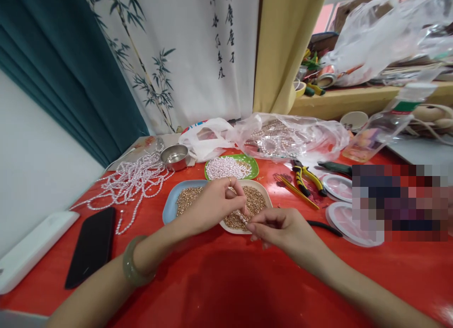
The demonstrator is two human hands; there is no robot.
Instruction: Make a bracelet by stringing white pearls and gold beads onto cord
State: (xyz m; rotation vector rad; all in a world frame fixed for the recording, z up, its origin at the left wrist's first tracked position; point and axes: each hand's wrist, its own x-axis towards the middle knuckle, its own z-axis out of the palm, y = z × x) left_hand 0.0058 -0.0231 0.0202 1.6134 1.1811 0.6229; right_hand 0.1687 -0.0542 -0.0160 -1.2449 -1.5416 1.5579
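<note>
Between my two hands runs a short strand of small pale beads point(242, 218), partly covered by the fingers. My left hand point(221, 200) is closed in a pinch at its upper end, over the beige dish point(268, 199) of gold beads point(255, 200). At the lower end, the thumb and forefinger of my right hand point(279, 224) are pressed together on the strand, by the dish's front right rim. A blue dish point(169, 209) of gold-coloured pieces point(186, 198) lies left of it, partly behind my left hand. Farther back is a green dish point(255, 164) of white beads point(226, 168).
Bead strings point(138, 177) and a metal bowl point(174, 157) lie back left, a black phone point(92, 248) nearer. On the right are yellow-black pliers point(307, 178), gold tweezers point(299, 192) and clear spools point(350, 222). A plastic bag point(290, 137) and a tilted bottle point(384, 122) stand behind.
</note>
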